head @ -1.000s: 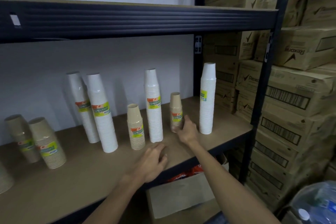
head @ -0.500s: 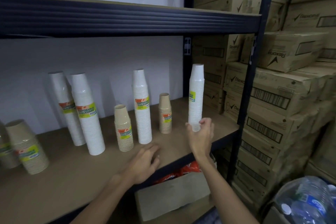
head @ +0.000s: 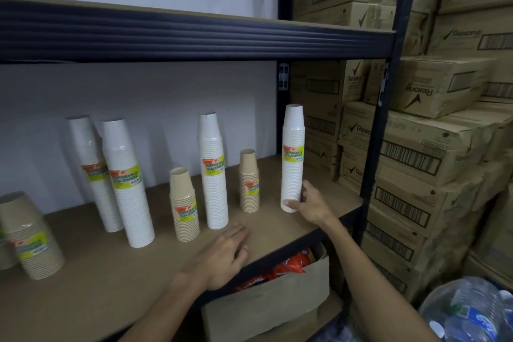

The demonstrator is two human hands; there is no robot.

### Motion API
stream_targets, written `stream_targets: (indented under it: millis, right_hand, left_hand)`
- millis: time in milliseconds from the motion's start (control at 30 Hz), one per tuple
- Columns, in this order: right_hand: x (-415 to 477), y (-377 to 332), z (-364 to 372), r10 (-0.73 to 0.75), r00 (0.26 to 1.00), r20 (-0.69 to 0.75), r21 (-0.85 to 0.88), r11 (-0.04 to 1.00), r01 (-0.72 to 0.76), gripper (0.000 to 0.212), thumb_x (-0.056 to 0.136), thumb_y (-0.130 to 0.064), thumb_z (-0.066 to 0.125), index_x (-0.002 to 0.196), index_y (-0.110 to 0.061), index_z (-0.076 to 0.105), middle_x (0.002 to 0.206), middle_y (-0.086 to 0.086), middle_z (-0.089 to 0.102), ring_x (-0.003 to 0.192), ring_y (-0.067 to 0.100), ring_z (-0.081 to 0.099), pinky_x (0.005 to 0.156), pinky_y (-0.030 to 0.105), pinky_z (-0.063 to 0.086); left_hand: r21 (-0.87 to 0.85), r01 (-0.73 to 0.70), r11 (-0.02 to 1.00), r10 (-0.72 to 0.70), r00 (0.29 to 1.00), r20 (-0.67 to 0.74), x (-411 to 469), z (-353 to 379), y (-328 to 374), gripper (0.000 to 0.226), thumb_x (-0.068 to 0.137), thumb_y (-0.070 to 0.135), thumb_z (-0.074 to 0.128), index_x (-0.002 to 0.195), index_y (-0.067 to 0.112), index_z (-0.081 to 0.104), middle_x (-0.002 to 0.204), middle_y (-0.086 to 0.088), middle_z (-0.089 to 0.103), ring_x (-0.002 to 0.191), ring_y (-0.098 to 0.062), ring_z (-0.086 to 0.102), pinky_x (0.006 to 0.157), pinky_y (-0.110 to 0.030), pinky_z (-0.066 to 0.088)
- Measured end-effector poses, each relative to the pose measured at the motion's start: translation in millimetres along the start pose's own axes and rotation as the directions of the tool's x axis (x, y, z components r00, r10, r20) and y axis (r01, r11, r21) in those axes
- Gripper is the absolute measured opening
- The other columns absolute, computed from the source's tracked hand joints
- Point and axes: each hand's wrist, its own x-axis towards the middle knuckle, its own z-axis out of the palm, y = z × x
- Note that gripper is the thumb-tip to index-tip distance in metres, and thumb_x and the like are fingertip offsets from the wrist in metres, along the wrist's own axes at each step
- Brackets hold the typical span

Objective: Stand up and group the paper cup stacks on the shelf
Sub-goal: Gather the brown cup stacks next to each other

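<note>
Several paper cup stacks stand upright on the wooden shelf [head: 111, 280]. My right hand [head: 311, 207] grips the base of the rightmost tall white stack [head: 293, 158]. To its left stand a short tan stack [head: 249, 182], a tall white stack [head: 213, 172], another short tan stack [head: 184, 207] and two tall white stacks [head: 130, 183] side by side, the rear one [head: 88, 164] leaning. Tan stacks [head: 30, 236] sit at the far left edge. My left hand [head: 226, 254] rests flat on the shelf near its front edge, holding nothing.
A black metal upright [head: 380, 125] bounds the shelf on the right, with stacked cardboard boxes [head: 433, 153] behind it. The upper shelf beam [head: 194, 36] hangs overhead. Below sits an open box [head: 266, 311] with red packets. Water bottles [head: 469, 314] lie bottom right.
My right hand left the short tan stack, moved right and took hold of the rightmost white stack's base. My left hand stayed on the shelf. The view shifted right.
</note>
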Motion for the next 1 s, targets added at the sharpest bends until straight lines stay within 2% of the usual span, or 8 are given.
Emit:
stream_targets:
  millis: [100, 167, 267, 500, 733, 833, 900, 1000]
  right_hand:
    - [-2, 2, 2, -0.009, 1.000, 0.011, 0.024, 1.000, 0.008, 0.078, 0.079, -0.025, 0.081, 0.142, -0.019, 0.035, 0.138, 0.001, 0.053, 0.127, 0.019, 0.052, 0.104, 0.038, 0.046]
    - [-6, -3, 7, -0.003, 0.999, -0.036, 0.007, 1.000, 0.004, 0.084, 0.071, -0.042, 0.084, 0.139, -0.020, 0.040, 0.129, -0.003, 0.054, 0.117, 0.016, 0.055, 0.093, 0.031, 0.049]
    - [-7, -4, 15, 0.000, 0.982, -0.189, -0.114, 0.993, -0.022, 0.086, 0.061, -0.062, 0.082, 0.130, -0.022, 0.051, 0.119, -0.001, 0.052, 0.109, 0.017, 0.055, 0.090, 0.036, 0.053]
    - [-11, 0, 12, -0.036, 0.983, -0.179, -0.027, 0.999, 0.032, 0.072, 0.083, -0.020, 0.077, 0.144, -0.019, 0.038, 0.136, 0.004, 0.059, 0.124, 0.021, 0.057, 0.104, 0.039, 0.047]
    - [-9, 2, 15, -0.038, 0.991, -0.126, -0.074, 0.997, 0.029, 0.068, 0.091, -0.019, 0.067, 0.148, -0.022, 0.032, 0.143, 0.004, 0.052, 0.132, 0.023, 0.049, 0.109, 0.043, 0.042]
    - [-15, -1, 13, -0.006, 0.992, -0.126, -0.071, 0.998, -0.003, 0.079, 0.088, -0.027, 0.071, 0.152, -0.020, 0.025, 0.148, 0.003, 0.046, 0.136, 0.023, 0.044, 0.111, 0.043, 0.039]
    - [-30, -10, 15, 0.017, 0.966, -0.256, -0.029, 0.999, -0.026, 0.081, 0.085, -0.036, 0.073, 0.150, -0.018, 0.029, 0.145, 0.003, 0.047, 0.132, 0.023, 0.047, 0.107, 0.042, 0.042]
    - [-72, -27, 39, -0.079, 0.863, -0.500, -0.014, 0.996, 0.083, 0.039, 0.084, -0.037, 0.073, 0.114, -0.020, 0.056, 0.112, 0.001, 0.062, 0.104, 0.017, 0.061, 0.084, 0.032, 0.052]
  left_hand:
    - [0.005, -0.009, 1.000, 0.009, 1.000, -0.018, 0, -1, 2, 0.055, 0.102, 0.037, 0.035, 0.153, 0.020, 0.026, 0.161, 0.005, 0.020, 0.147, -0.004, 0.011, 0.113, -0.013, 0.001]
    - [0.004, -0.011, 1.000, 0.011, 1.000, -0.022, 0, -1, 3, 0.054, 0.102, 0.037, 0.035, 0.152, 0.020, 0.027, 0.160, 0.004, 0.021, 0.147, -0.005, 0.012, 0.112, -0.012, 0.000]
    - [0.007, -0.012, 1.000, 0.012, 1.000, -0.021, -1, 0, 2, 0.054, 0.101, 0.038, 0.035, 0.152, 0.020, 0.027, 0.160, 0.004, 0.022, 0.147, -0.005, 0.013, 0.114, -0.013, 0.003]
    - [-0.010, -0.007, 1.000, 0.007, 1.000, -0.015, -2, -1, 1, 0.055, 0.101, 0.040, 0.034, 0.153, 0.023, 0.026, 0.161, 0.007, 0.021, 0.147, -0.002, 0.010, 0.116, -0.015, 0.005]
    - [-0.019, -0.002, 1.000, 0.001, 1.000, -0.018, -1, 0, 1, 0.055, 0.100, 0.039, 0.035, 0.152, 0.023, 0.029, 0.160, 0.007, 0.023, 0.147, -0.003, 0.012, 0.118, -0.019, 0.008]
    - [-0.056, 0.020, 0.998, -0.021, 0.999, -0.028, -3, -2, 2, 0.053, 0.099, 0.039, 0.038, 0.149, 0.023, 0.035, 0.158, 0.007, 0.028, 0.146, -0.004, 0.017, 0.118, -0.022, 0.013]
    - [-0.099, 0.052, 0.994, -0.058, 0.997, -0.060, -7, -7, 6, 0.047, 0.098, 0.035, 0.043, 0.143, 0.022, 0.044, 0.151, 0.006, 0.040, 0.140, -0.009, 0.033, 0.112, -0.020, 0.023]
    - [-0.137, 0.102, 0.985, -0.118, 0.986, -0.117, -24, -19, 4, 0.034, 0.094, 0.033, 0.046, 0.126, 0.026, 0.056, 0.122, 0.004, 0.063, 0.111, -0.015, 0.058, 0.095, -0.028, 0.045]
